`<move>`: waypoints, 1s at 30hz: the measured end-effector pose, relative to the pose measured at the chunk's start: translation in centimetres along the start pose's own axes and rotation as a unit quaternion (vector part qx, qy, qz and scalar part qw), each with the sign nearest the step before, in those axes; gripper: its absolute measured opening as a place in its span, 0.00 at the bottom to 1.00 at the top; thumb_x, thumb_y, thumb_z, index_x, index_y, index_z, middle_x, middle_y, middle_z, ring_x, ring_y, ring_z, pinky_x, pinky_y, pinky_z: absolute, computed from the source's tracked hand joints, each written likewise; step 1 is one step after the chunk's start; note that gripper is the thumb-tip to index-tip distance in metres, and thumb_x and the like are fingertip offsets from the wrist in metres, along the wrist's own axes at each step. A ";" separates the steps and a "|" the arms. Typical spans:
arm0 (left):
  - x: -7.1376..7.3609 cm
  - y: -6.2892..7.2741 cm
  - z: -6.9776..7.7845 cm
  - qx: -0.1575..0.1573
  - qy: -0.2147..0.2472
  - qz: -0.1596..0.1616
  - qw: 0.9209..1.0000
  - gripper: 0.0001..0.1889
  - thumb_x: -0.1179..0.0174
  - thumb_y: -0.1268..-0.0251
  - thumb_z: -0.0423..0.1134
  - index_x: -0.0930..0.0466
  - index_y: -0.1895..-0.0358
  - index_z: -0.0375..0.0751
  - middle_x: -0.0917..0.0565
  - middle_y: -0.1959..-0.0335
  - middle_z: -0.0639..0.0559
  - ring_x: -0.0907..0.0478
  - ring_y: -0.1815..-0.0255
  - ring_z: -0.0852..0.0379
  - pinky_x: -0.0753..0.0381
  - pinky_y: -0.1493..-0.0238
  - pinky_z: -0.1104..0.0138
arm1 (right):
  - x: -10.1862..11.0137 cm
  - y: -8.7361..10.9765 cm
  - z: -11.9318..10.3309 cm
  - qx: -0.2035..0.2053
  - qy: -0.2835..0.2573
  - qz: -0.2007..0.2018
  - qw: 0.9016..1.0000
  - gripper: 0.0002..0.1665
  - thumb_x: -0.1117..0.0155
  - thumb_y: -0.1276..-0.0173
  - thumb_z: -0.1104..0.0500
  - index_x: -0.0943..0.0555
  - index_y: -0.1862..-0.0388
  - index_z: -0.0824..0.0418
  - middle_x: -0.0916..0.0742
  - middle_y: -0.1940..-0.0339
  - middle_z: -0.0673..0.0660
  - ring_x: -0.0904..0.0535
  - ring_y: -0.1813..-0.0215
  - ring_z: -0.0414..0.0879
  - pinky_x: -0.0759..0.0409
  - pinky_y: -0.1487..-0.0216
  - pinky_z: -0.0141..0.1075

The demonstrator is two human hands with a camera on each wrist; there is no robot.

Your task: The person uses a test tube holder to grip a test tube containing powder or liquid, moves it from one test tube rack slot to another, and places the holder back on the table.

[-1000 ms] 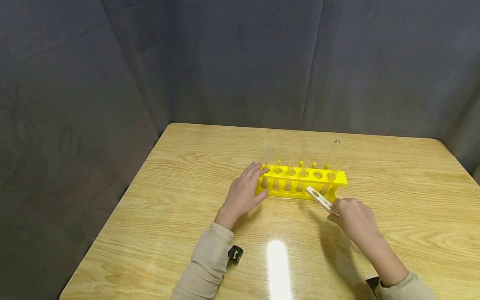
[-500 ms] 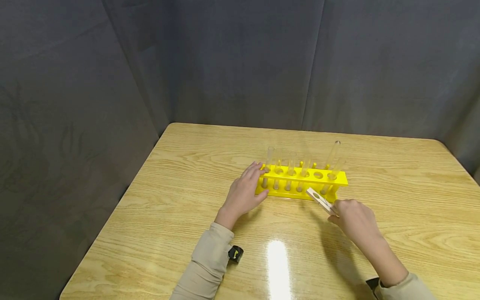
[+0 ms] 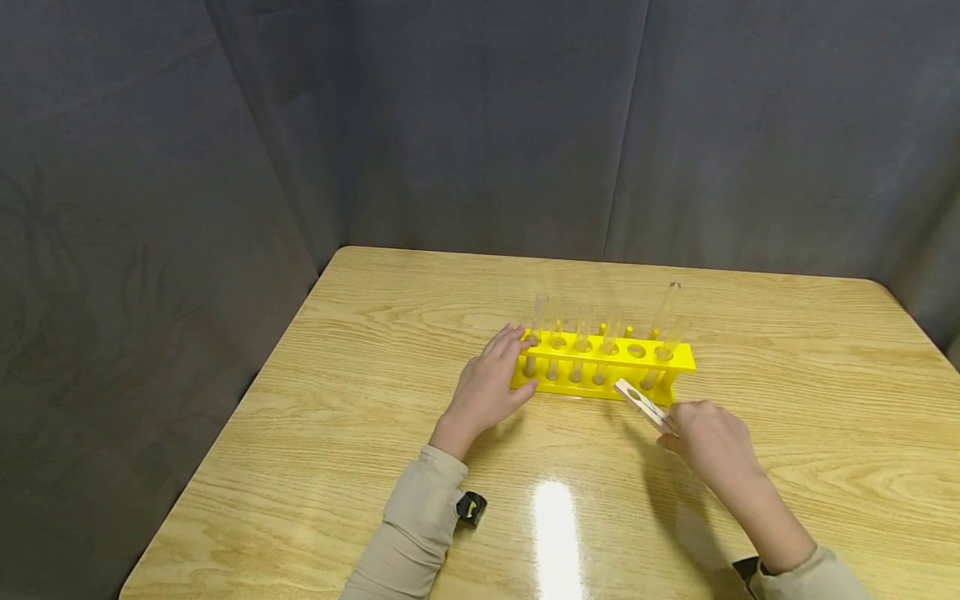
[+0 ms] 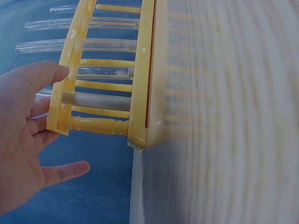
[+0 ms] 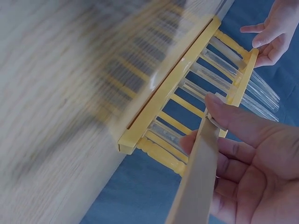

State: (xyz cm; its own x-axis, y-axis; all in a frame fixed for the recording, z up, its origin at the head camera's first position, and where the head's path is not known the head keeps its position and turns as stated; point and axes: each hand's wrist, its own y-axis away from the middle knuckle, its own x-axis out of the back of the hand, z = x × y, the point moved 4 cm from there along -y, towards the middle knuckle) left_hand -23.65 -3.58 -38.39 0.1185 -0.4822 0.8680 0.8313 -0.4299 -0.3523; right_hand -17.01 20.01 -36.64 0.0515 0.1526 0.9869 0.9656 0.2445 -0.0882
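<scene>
A yellow test tube rack [image 3: 681, 360] stands on the table, with several clear test tubes [image 4: 35, 45] in its holes. One hole near its right end has no tube. Behind that end, a longer tube [image 3: 664, 310] slants upward, its closed end on top. My left hand [image 3: 483, 387] grips the rack's left end, thumb on the top shelf's front edge and fingers behind it. Between thumb and fingers, my right hand [image 3: 708, 437] pinches a wooden test tube holder [image 3: 639, 406] with a metal spring. The holder's jaws point at the rack's front right, with no tube between them.
The wood-grain table [image 3: 375, 333] extends around the rack, with a bright light reflection [image 3: 557, 542] near its front. Dark curtains [image 3: 487, 125] hang behind and to the left. Yellow pegs [image 3: 628, 331] stick up along the rack's back.
The right hand and test tube holder have shifted very slightly toward the person. The left hand and rack stay in place.
</scene>
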 end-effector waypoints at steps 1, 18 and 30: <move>0.0 0.0 0.0 0.000 0.001 0.000 1.000 0.26 0.41 0.44 0.44 0.32 0.42 0.39 0.38 0.36 0.46 0.52 0.32 0.56 0.35 0.43 0.59 | 0.0 0.0 0.0 0.000 -0.001 -0.001 1.000 0.18 0.27 0.56 0.59 0.30 0.84 0.61 0.30 0.88 0.51 0.36 0.84 0.44 0.35 0.89 0.36; 0.0 0.0 0.0 0.002 -0.008 -0.002 1.000 0.26 0.42 0.43 0.45 0.32 0.42 0.38 0.38 0.36 0.48 0.52 0.32 0.56 0.40 0.39 0.63 | -0.2 -0.1 0.2 -0.002 0.008 -0.008 1.000 0.19 0.28 0.55 0.58 0.31 0.85 0.61 0.29 0.88 0.51 0.36 0.84 0.44 0.34 0.88 0.37; -0.1 0.0 -0.1 -0.002 -0.004 0.002 1.000 0.26 0.41 0.44 0.44 0.32 0.42 0.38 0.38 0.36 0.47 0.51 0.32 0.56 0.39 0.39 0.62 | -0.5 -0.1 0.4 0.004 0.005 -0.010 1.000 0.17 0.28 0.55 0.60 0.30 0.86 0.61 0.29 0.88 0.51 0.35 0.84 0.44 0.34 0.88 0.38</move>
State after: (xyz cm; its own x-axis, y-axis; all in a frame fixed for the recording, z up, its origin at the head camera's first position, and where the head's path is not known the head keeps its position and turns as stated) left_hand -23.69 -3.61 -38.47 0.1261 -0.4776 0.8695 0.8282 -0.4318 -0.3573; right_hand -17.27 20.33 -37.14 0.0352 0.1373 0.9899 0.9646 0.2543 -0.0695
